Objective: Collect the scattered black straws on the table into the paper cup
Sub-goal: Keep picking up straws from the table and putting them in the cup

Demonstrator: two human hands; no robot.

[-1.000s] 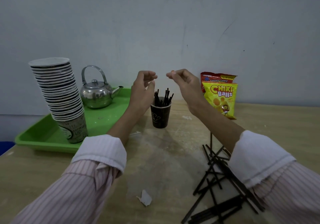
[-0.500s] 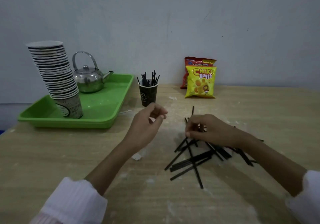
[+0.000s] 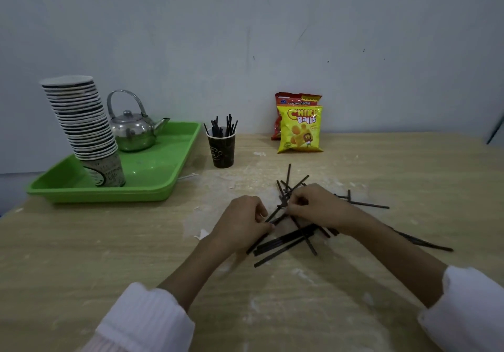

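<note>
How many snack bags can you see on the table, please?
2: the yellow snack bag stands near the wall, right of the paper cup; the red snack bag stands directly behind it, mostly hidden.

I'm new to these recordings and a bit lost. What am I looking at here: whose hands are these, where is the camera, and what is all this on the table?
There is no machine here: a person wears one wide-angle camera on the head, looking forward and down, so you see their own arms reaching out. The left hand and right hand are both down in a loose pile of black straws on the wooden table, fingers pinched on straws. The job is to gather them into the dark paper cup, which already holds several upright. Left of it, a green tray carries a tall stack of cups and a metal kettle. Two snack bags stand at the wall.
</note>
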